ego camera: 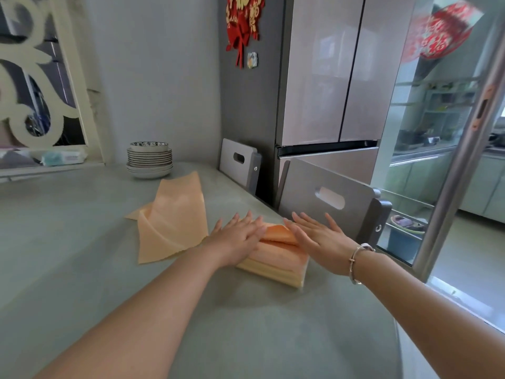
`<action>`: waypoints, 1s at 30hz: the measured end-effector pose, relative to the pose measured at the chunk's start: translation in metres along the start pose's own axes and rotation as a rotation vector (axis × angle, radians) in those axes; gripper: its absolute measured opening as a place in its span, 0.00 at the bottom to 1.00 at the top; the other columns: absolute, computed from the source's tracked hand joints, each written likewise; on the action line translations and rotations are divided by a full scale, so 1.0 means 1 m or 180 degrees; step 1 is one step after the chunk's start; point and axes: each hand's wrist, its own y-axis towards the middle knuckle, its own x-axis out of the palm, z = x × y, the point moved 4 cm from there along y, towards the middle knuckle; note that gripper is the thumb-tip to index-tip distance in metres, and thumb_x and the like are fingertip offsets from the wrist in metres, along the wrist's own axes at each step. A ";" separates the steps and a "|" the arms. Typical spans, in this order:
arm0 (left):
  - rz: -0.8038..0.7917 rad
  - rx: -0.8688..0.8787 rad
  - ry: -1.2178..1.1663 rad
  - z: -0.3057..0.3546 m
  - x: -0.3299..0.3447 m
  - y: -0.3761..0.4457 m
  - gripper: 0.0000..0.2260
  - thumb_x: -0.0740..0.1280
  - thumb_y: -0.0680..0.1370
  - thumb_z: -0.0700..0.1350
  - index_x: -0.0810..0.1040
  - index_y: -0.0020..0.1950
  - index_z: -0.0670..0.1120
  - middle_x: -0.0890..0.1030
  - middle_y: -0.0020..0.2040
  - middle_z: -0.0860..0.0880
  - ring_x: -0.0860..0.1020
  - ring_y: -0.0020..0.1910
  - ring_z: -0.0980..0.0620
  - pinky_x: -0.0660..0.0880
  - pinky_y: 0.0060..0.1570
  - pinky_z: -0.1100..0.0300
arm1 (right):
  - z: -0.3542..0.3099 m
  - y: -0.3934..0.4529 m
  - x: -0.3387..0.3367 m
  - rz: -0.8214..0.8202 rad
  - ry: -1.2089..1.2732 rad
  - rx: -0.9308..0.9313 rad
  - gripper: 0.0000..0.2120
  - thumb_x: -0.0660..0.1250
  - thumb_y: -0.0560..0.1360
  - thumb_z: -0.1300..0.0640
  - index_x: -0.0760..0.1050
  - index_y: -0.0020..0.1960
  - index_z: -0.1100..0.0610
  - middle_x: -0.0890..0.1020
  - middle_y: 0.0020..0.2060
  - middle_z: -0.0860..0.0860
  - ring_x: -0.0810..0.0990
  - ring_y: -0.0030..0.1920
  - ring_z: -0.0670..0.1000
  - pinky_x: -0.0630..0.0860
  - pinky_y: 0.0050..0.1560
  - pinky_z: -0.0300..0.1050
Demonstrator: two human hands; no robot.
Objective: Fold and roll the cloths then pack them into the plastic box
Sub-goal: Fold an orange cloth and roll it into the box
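- Right now your left hand [240, 236] lies flat, fingers straight, pressing the near-left side of the folded orange cloth [276, 250] on the grey-green tabletop [82, 242]; it grips nothing.
- Your right hand [314, 233] is just as flat at the cloth's three o'clock side, fingers spread, palm at the half-formed roll. Whether the palm truly touches it, I cannot tell.
- With no finger curled round the fabric, the roll is probably held by pressure alone. Lift either palm early and the raised orange fold between your hands could spring open.
- Uneven pressure is the likelier fault: press harder on one side and the roll may come out cone-shaped and pack badly.
- That cloth sits on a pale yellow stack of folded layers [276, 272]. Push forward too firmly and the stack could slide toward twelve o'clock, where the grey board with a slot handle [322, 198] stands close by.
- At ten o'clock the loose peach cloth [169, 222] lies spread and creased, still unfolded; a sweeping elbow could drag it.
- Farther out at eleven o'clock stands a stack of white plates [149, 160], well apart.
- No plastic box shows anywhere, so you may have to hunt for it one-handed while the roll loosens.
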 end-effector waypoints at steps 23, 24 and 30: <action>0.0537 -0.0008 0.0060 -0.044 -0.015 -0.037 0.23 0.49 0.82 0.57 0.54 0.76 0.53 0.55 0.77 0.54 0.52 0.76 0.53 0.45 0.74 0.47 | -0.014 0.022 -0.001 0.0668 0.0187 0.0331 0.18 0.58 0.75 0.52 0.69 0.65 0.47 0.71 0.56 0.49 0.68 0.60 0.52 0.68 0.61 0.46; 0.0600 0.0040 0.0112 -0.041 -0.015 -0.036 0.21 0.50 0.82 0.55 0.58 0.75 0.53 0.59 0.76 0.54 0.57 0.75 0.53 0.49 0.73 0.47 | -0.012 0.023 0.000 0.0727 0.0263 0.0344 0.18 0.58 0.75 0.55 0.70 0.64 0.48 0.72 0.56 0.50 0.70 0.59 0.53 0.69 0.58 0.44; 0.0798 0.0545 -0.0173 -0.018 -0.016 -0.017 0.15 0.59 0.79 0.39 0.74 0.64 0.48 0.74 0.64 0.49 0.70 0.64 0.48 0.64 0.65 0.55 | 0.006 0.030 -0.004 0.0900 0.1118 0.0533 0.18 0.68 0.72 0.56 0.72 0.61 0.49 0.76 0.52 0.49 0.73 0.50 0.50 0.67 0.46 0.41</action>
